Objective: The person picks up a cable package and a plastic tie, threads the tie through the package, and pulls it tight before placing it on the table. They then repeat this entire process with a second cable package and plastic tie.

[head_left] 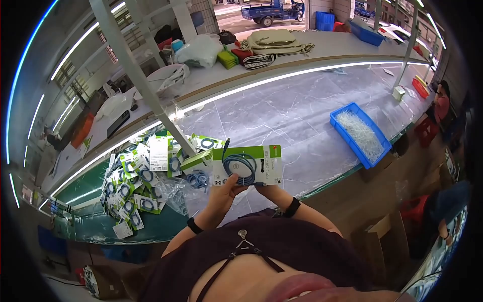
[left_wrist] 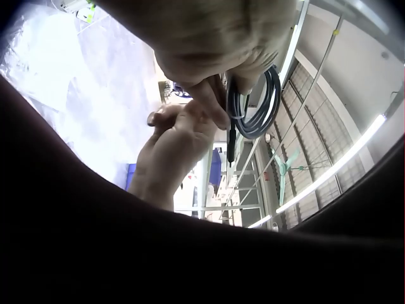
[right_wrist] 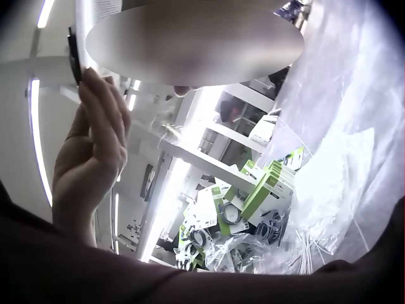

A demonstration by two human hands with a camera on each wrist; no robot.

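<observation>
A white and green packaging card point(head_left: 269, 168) with a coiled blue USB cable point(head_left: 240, 168) on its front is held up over the table. My left hand point(head_left: 217, 201) grips its lower left part, thumb lying over the coil. At the lower edge, my right hand point(head_left: 271, 194) holds the card, its fingers mostly hidden behind it. In the left wrist view the coil point(left_wrist: 269, 114) hangs by the left fingers, close to the right hand point(left_wrist: 177, 149). Just left of the card lie a stack of similar cards point(head_left: 198, 162) and loose coiled cables point(head_left: 197, 179).
Many carded cables point(head_left: 146, 175) are heaped on the table's left side, with clear plastic bags point(head_left: 173, 197) beside them. A blue tray point(head_left: 370, 160) of thin whitish strips stands on the right. A metal post point(head_left: 146, 93) and a lit shelf edge point(head_left: 282, 80) run along the back.
</observation>
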